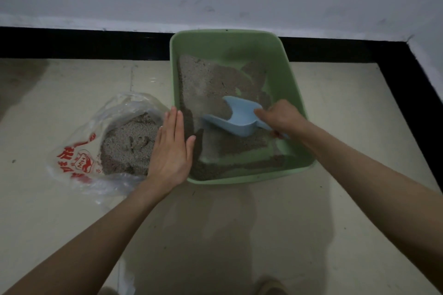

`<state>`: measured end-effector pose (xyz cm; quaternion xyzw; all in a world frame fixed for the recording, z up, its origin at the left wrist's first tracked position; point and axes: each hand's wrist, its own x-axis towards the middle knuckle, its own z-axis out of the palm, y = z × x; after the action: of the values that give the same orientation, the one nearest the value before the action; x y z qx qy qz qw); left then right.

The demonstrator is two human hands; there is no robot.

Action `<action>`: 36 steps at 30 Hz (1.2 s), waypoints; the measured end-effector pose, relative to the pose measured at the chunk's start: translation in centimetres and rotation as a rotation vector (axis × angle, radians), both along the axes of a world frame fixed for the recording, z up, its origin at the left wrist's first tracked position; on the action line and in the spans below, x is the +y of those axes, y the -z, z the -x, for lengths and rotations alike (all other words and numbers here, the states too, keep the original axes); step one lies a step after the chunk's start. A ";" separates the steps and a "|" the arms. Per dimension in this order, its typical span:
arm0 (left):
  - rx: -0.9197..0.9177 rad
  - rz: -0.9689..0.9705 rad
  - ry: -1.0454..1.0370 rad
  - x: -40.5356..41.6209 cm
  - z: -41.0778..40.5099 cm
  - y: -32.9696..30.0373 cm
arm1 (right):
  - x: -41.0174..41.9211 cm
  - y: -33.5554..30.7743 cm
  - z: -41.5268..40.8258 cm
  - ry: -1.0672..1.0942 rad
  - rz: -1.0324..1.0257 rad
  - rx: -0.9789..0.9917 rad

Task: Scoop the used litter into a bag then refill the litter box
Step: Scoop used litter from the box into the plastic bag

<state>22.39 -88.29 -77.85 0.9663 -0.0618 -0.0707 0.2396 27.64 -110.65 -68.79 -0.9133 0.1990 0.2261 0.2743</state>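
Tiled floor (335,127) held box (294,93); R hand (282,117) gripped scoop (239,117) inside it, litter (208,84) beyond; L hand (171,148) lay flat on rim, bag (96,141) left.

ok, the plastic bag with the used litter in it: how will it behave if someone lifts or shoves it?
The plastic bag looks like thin, crumpled film, so probably floppy, its mouth collapsing when lifted. The litter heaped inside likely makes it heavy for its size. Pushed, it would probably deform and drag rather than slide or roll.
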 end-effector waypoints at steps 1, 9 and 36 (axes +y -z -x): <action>0.001 -0.002 0.001 0.0 0.0 0.0 | -0.5 -0.7 -0.3 0.017 0.022 -0.019; -0.016 0.033 -0.007 0.0 0.3 -0.1 | -4.2 -3.6 0.9 -0.164 0.445 0.103; -0.018 0.043 -0.034 -0.1 0.5 -0.3 | -4.7 4.2 3.3 -0.030 -0.009 -0.080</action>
<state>21.90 -88.34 -77.60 0.9624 -0.0488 -0.0566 0.2610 24.34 -115.37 -72.97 -0.9232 0.1731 0.1945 0.2825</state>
